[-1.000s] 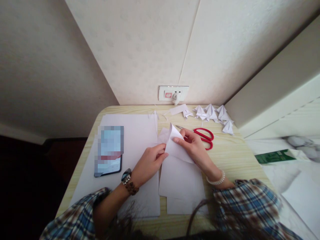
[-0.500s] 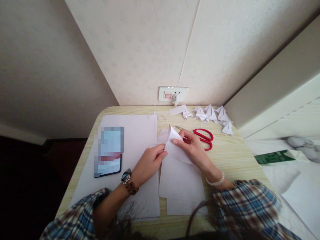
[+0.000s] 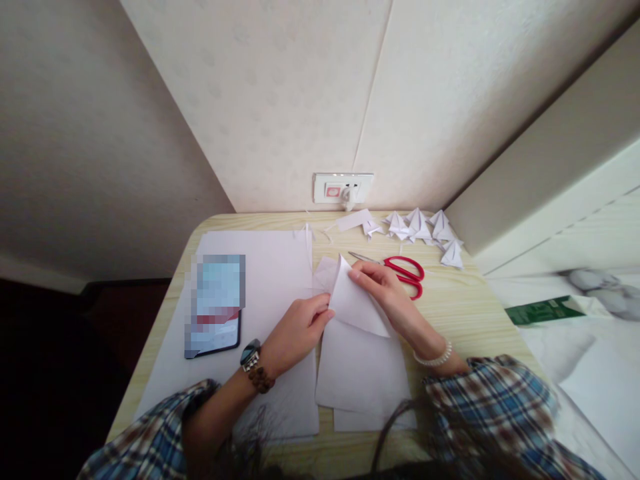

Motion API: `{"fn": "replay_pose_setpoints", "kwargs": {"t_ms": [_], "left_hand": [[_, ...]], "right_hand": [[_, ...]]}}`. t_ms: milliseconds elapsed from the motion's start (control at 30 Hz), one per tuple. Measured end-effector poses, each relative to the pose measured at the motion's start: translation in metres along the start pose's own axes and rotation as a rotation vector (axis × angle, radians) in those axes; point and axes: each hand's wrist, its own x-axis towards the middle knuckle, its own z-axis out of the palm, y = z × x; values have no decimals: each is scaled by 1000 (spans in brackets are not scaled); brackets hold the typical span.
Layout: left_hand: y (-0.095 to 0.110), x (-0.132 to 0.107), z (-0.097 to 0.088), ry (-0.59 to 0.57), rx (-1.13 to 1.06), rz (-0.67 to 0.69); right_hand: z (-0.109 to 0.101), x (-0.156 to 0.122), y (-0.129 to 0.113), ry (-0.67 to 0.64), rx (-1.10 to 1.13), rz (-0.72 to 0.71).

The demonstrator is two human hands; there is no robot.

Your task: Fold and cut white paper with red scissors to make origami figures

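A white sheet of paper lies on the wooden table in front of me, its top corner folded over into a raised flap. My left hand pinches the flap's left edge, fingers closed on it. From the right, my right hand holds the flap's upper edge, with the fingers pressed onto the paper. A watch and a bead bracelet sit on my left wrist, a pearl bracelet on my right.
A phone rests on a large white sheet at the left. Red-handled scissors lie just behind my right hand. Several folded paper shapes sit at the table's back edge, below a wall socket. A bed is on the right.
My right hand has slid along the flap's top edge, and its fingers now lie flatter on the paper. The left hand keeps its pinch. The view has shifted slightly.
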Motion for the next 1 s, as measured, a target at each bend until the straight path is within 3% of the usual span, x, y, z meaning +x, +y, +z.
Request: {"fn": "replay_pose_setpoints", "kwargs": {"t_ms": [1000], "left_hand": [[3,-1,0,-78,-67,-19]], "right_hand": [[-2,1,3,65,42,-15]]}}
